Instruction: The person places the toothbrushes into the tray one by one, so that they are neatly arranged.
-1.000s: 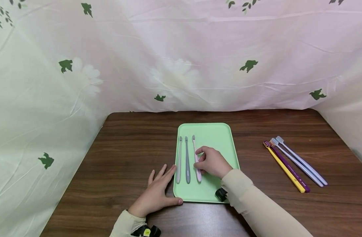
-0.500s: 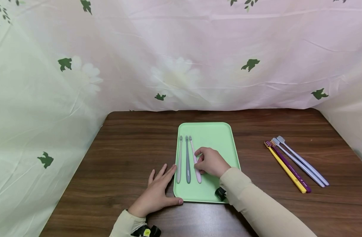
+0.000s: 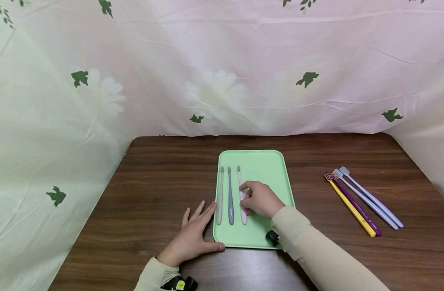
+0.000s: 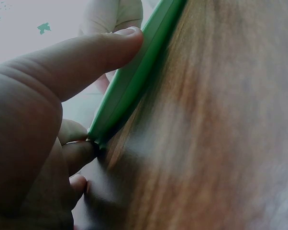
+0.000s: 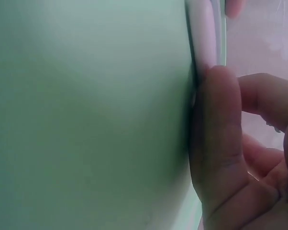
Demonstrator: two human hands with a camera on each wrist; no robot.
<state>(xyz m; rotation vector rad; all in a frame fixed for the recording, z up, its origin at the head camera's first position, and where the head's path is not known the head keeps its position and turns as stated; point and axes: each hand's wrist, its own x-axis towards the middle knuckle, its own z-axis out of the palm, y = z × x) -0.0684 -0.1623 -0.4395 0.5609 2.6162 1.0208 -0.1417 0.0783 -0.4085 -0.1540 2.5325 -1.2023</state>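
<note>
My right hand (image 3: 259,198) pinches the handle of a pale pink toothbrush (image 3: 239,178), which lies lengthwise on a light green tray (image 3: 267,165). In the right wrist view the pink handle (image 5: 203,36) shows beyond the fingertips. To its left on the tray are a dark grey toothbrush (image 3: 230,202) and, by the left rim, a light grey toothbrush (image 3: 219,202), nearly parallel. My left hand (image 3: 192,240) is spread at the tray's near left corner, fingers along the left rim and thumb at the front edge. Up close in the left wrist view, the thumb (image 4: 120,48) touches the green rim.
On the wooden table (image 3: 163,173), right of the tray, lie a yellow toothbrush (image 3: 350,208), a purple toothbrush (image 3: 358,208) and two pale blue toothbrushes (image 3: 374,202), set slantwise together. A patterned cloth (image 3: 243,48) hangs behind the table and along its sides.
The pink toothbrush's head swung left toward the dark grey one, then back right, so it now stands straighter. The right hand shifted very slightly; the left hand kept its place.
</note>
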